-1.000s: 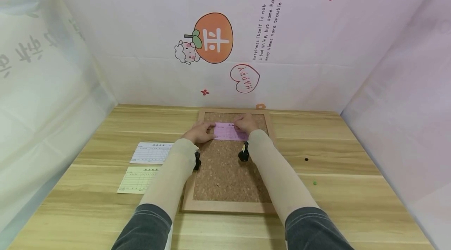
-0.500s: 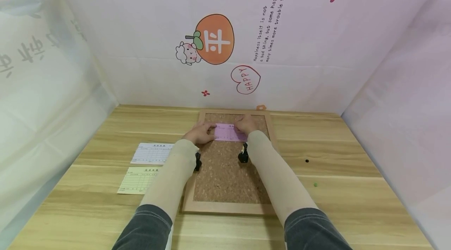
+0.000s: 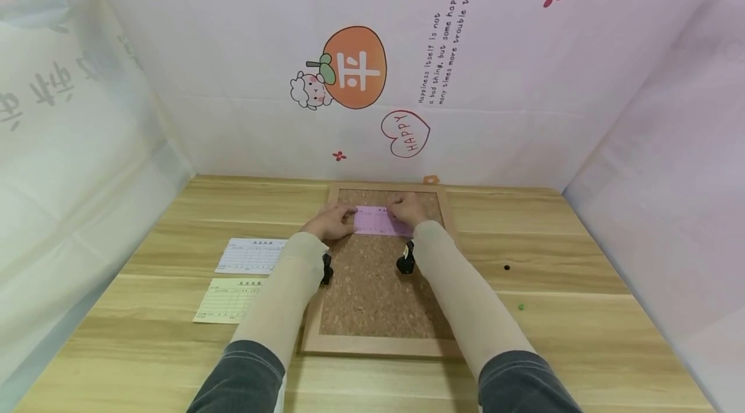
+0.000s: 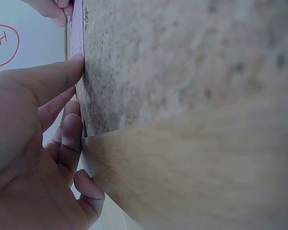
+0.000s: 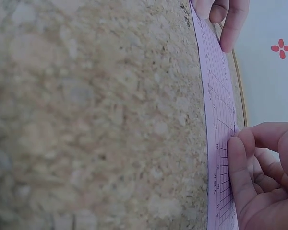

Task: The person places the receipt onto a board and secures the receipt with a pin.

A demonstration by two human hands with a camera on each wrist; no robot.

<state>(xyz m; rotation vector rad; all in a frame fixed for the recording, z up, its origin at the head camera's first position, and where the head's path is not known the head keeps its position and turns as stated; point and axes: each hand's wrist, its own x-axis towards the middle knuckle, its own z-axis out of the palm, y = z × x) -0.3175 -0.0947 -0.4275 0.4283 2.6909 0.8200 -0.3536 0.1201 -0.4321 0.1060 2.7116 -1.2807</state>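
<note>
A pink printed slip (image 3: 378, 222) lies across the upper part of a wood-framed cork board (image 3: 378, 284). My left hand (image 3: 332, 221) rests at the slip's left end. In the left wrist view its thumb (image 4: 53, 79) and forefinger touch the pink edge, while the other fingers lie along the board's frame. My right hand (image 3: 409, 209) is over the slip's upper right part. The right wrist view shows its thumb (image 5: 239, 165) and forefinger pinched at the paper, around a small pale pin-like thing (image 5: 236, 129) that the fingertips mostly hide.
Left of the board, a white slip (image 3: 247, 254) and a yellow slip (image 3: 227, 301) lie on the wooden table (image 3: 140, 335), partly behind my left arm. A small black round piece (image 3: 507, 267) and a green one (image 3: 520, 307) lie to the right. A printed curtain (image 3: 495, 77) hangs behind.
My right hand and forearm have shifted very slightly, the fingers staying at the pink slip. The left hand keeps its place. The whole view has moved a little downward.
</note>
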